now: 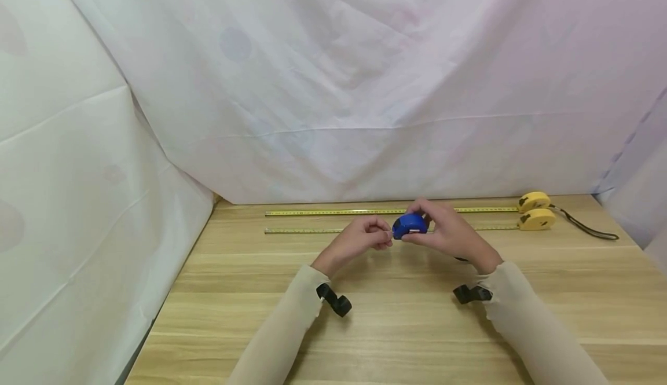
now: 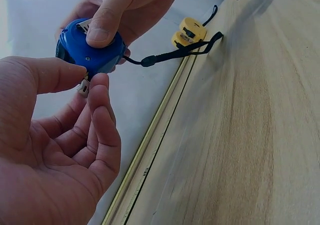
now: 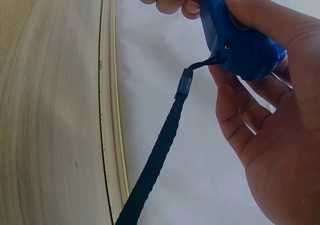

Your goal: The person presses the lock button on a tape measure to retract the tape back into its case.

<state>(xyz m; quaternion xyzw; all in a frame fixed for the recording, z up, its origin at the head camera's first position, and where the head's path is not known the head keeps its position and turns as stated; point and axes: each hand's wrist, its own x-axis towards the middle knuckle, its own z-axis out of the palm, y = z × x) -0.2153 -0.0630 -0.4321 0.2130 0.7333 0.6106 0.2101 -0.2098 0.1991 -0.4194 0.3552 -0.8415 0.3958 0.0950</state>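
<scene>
Held above the table, a blue tape measure [image 1: 410,225] sits between the thumb and fingers of my right hand [image 1: 452,233]. My left hand [image 1: 359,239] pinches the metal end hook [image 2: 84,87] at the mouth of the case between thumb and index finger. Hardly any blade shows outside the case. A dark wrist strap [image 3: 159,155] hangs from the blue case. Behind my hands, two yellow tape measures [image 1: 534,201] lie at the back right, their blades [image 1: 302,213] drawn out leftward in two nearly parallel lines.
The wooden table [image 1: 396,327] ends at a white cloth [image 1: 333,159] hung along its back and left side. A black strap [image 1: 586,226] trails rightward from the yellow tape measures. Each sleeve carries a black wrist camera mount [image 1: 333,300].
</scene>
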